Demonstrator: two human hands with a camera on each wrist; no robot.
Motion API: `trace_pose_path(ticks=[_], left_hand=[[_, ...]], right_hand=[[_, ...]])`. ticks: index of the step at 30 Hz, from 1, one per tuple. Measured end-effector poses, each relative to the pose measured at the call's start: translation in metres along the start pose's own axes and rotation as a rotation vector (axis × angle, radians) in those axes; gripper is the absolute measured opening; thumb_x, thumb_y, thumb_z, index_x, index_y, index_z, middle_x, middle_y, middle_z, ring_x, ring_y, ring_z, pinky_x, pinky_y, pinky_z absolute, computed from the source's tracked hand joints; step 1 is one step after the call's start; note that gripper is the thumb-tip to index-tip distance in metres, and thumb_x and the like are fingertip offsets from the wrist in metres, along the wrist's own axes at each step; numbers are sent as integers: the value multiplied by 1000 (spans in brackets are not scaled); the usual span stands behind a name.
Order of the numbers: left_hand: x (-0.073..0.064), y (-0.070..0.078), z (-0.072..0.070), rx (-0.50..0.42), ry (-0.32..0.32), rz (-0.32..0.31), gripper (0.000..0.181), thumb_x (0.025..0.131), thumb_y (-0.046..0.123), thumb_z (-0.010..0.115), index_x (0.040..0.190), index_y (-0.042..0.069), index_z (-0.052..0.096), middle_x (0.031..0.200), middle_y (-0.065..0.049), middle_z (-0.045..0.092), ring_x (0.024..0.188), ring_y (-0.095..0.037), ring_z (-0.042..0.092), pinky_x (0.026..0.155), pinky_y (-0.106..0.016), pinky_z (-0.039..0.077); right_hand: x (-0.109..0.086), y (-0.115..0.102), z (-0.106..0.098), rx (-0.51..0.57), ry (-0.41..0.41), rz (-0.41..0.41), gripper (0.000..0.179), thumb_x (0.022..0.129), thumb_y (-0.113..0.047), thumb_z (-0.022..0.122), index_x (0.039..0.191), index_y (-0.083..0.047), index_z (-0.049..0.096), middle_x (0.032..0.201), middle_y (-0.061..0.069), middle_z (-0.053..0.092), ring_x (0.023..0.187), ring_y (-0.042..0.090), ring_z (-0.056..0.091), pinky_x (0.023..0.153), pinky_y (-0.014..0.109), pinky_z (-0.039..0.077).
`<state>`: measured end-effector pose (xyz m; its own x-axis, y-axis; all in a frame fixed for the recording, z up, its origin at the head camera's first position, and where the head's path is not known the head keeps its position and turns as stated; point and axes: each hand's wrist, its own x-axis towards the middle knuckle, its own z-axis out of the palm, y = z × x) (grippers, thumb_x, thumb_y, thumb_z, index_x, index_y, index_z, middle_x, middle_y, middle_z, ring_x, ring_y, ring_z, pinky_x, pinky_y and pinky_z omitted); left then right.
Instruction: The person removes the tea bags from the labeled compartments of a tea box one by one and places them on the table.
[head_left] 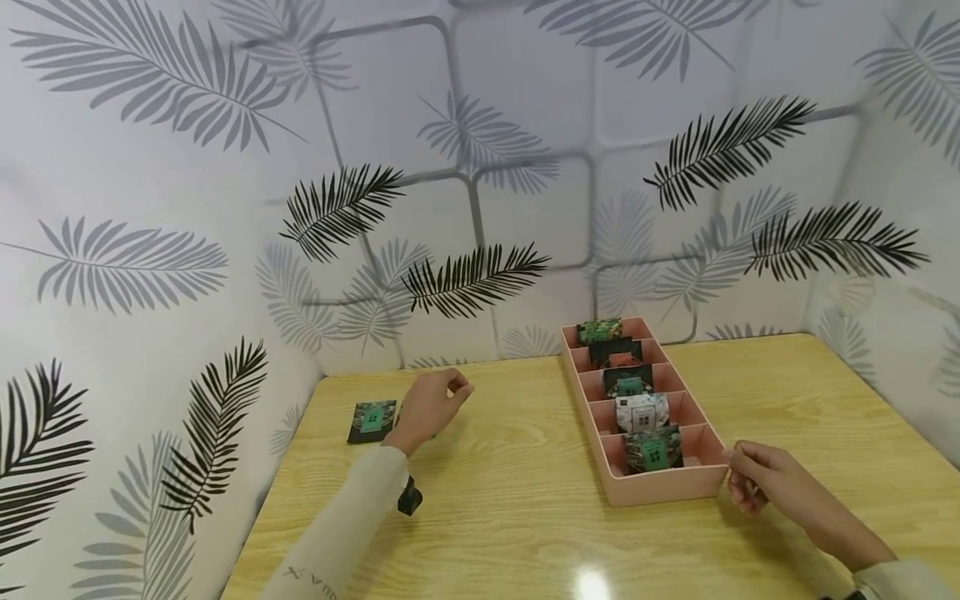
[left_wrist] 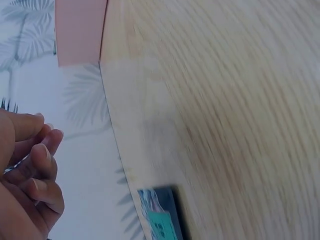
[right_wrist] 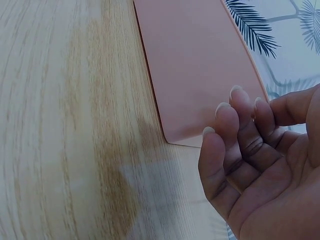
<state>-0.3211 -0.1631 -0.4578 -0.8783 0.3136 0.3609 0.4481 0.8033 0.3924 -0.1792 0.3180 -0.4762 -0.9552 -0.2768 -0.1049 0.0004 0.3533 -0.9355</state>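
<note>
My left hand (head_left: pixel 431 408) hovers over the left part of the table, its fingers loosely bent and holding nothing. Beneath and beside it lies a dark square sachet (head_left: pixel 372 421) with a green label; another is mostly hidden behind the hand. In the left wrist view one sachet (left_wrist: pixel 161 215) appears below the fingers. My right hand (head_left: pixel 772 487) is at the near right corner of a pink divided tray (head_left: pixel 660 486), with thumb and index finger pinching the rim. The right wrist view shows those curled fingers (right_wrist: pixel 212 155) against the tray's outer wall (right_wrist: pixel 195 70).
Each tray compartment holds sachets: a green and yellow one (head_left: pixel 600 331) at the far end, dark ones behind a white one (head_left: pixel 642 414), and a dark green-labelled one (head_left: pixel 652 450) nearest. A leaf-patterned wall covering (head_left: pixel 525 225) stands behind the wooden table (head_left: pixel 510 517).
</note>
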Motion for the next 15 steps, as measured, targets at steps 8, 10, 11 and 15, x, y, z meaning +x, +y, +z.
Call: trace_pose_path(ticks=[8,10,11,15], left_hand=[[-5,31,9,-80,-44,61,13,95,33,60,96,22,68,86,10,66,54,-4,50,62,-30,48],[-7,40,10,-94,-61,80,14,95,33,60,96,22,68,85,10,66,51,-6,48,59,-28,46],[-8,45,11,-106,-68,90,14,95,33,60,96,22,68,84,10,65,49,-7,47,53,-26,43],[-9,62,14,-141,-82,133,13,95,33,60,96,23,68,82,12,64,47,-7,43,50,-24,39]], right_hand=[[1,-1,1,3,5,7,47,104,-36,38,87,6,48,73,12,59,58,23,57,55,38,50],[1,-2,2,1,9,20,47,103,-38,39,86,5,48,73,12,59,58,23,57,55,38,50],[0,-2,2,1,10,21,47,103,-38,39,86,5,47,73,12,59,58,23,57,55,38,50],[0,-3,2,-8,14,26,47,103,-39,39,86,4,48,74,13,59,59,23,57,56,38,51]])
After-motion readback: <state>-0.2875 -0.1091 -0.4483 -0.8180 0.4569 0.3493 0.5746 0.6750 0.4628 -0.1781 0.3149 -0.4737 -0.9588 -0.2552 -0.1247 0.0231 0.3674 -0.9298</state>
